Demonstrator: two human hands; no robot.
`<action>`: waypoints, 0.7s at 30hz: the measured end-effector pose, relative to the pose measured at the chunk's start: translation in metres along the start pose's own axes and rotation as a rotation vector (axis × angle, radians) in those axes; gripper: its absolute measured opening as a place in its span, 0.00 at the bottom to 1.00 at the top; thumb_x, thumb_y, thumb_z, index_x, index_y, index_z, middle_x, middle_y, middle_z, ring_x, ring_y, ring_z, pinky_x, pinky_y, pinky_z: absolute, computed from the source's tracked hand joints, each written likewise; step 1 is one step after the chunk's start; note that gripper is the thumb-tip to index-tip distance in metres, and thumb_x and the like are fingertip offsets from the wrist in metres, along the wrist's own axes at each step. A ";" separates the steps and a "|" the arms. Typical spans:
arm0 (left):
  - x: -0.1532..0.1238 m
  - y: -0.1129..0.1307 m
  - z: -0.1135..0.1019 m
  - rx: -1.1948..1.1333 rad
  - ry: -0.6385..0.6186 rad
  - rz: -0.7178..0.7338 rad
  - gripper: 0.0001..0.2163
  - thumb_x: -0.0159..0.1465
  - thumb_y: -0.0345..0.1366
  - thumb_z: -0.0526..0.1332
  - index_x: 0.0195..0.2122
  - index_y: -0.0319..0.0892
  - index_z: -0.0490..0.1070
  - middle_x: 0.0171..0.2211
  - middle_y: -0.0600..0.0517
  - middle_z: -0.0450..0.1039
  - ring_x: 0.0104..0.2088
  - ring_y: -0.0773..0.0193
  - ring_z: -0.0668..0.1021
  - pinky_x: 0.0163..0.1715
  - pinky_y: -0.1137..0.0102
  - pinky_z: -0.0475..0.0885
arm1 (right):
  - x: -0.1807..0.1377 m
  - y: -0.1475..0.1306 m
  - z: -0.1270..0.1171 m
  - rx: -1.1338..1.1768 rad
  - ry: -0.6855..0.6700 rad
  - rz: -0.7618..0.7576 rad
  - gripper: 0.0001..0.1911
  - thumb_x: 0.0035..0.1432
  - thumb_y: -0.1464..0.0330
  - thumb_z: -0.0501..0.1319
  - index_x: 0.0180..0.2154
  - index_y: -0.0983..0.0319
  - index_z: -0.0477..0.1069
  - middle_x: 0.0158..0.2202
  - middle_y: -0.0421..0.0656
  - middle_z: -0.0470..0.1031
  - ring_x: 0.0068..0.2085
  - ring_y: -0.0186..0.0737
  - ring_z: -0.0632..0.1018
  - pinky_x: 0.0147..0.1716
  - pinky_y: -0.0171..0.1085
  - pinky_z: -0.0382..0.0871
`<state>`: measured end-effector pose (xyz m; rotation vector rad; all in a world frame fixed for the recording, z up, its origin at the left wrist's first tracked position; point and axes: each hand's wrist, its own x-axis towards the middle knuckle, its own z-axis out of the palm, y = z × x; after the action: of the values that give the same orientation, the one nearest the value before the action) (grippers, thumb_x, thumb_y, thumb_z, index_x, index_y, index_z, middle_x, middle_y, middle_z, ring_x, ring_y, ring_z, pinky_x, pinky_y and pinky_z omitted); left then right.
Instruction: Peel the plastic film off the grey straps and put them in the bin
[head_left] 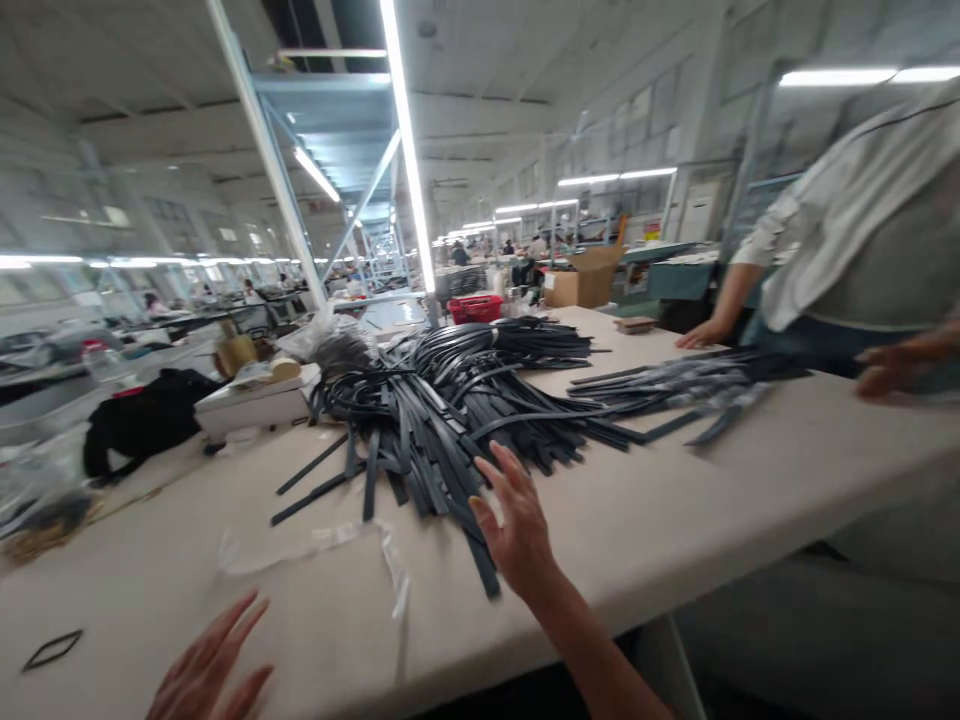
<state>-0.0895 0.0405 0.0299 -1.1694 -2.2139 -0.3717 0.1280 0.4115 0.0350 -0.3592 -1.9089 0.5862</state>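
Smooth beige table [675, 520], right hand [517, 530] on flat black straps [450, 410]

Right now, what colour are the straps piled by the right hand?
Black; the head view shows the straps beside the right hand.

Bare left hand [206, 665] — bare right hand [517, 535], forearm [592, 650] uncovered to frame edge.

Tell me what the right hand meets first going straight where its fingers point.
The black straps: the right hand aims at the pile's near edge, seemingly almost touching, though depth is unclear.
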 end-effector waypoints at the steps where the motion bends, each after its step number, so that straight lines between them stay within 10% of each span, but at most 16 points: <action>1: 0.000 0.003 -0.006 -0.009 -0.059 0.029 0.25 0.59 0.43 0.61 0.58 0.68 0.65 0.56 0.58 0.73 0.50 0.52 0.79 0.48 0.59 0.76 | 0.006 -0.017 0.021 0.045 -0.075 -0.039 0.23 0.65 0.65 0.57 0.60 0.56 0.63 0.65 0.50 0.61 0.65 0.53 0.62 0.60 0.56 0.63; 9: 0.014 0.045 -0.043 -0.152 -0.256 -0.175 0.20 0.65 0.42 0.61 0.55 0.37 0.70 0.58 0.38 0.70 0.59 0.51 0.71 0.60 0.56 0.64 | 0.014 -0.105 0.137 0.316 -0.584 -0.293 0.20 0.61 0.63 0.60 0.54 0.62 0.71 0.61 0.56 0.66 0.62 0.60 0.66 0.58 0.60 0.62; 16: 0.015 0.036 -0.035 -0.222 -0.327 -0.192 0.19 0.71 0.40 0.46 0.47 0.35 0.73 0.48 0.48 0.77 0.51 0.57 0.77 0.50 0.58 0.69 | 0.034 -0.162 0.217 0.288 -0.799 -0.583 0.24 0.63 0.56 0.56 0.56 0.61 0.69 0.62 0.55 0.64 0.61 0.62 0.67 0.55 0.62 0.63; 21: 0.018 0.024 -0.029 -0.287 -0.430 -0.065 0.14 0.70 0.37 0.53 0.47 0.40 0.77 0.45 0.44 0.79 0.46 0.55 0.80 0.50 0.61 0.71 | 0.035 -0.218 0.284 0.334 -0.875 -0.704 0.25 0.63 0.53 0.55 0.55 0.60 0.70 0.61 0.54 0.66 0.61 0.63 0.67 0.55 0.64 0.63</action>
<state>-0.0664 0.0514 0.0634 -1.4392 -2.6381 -0.5172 -0.1423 0.1806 0.0907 0.9004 -2.4821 0.6014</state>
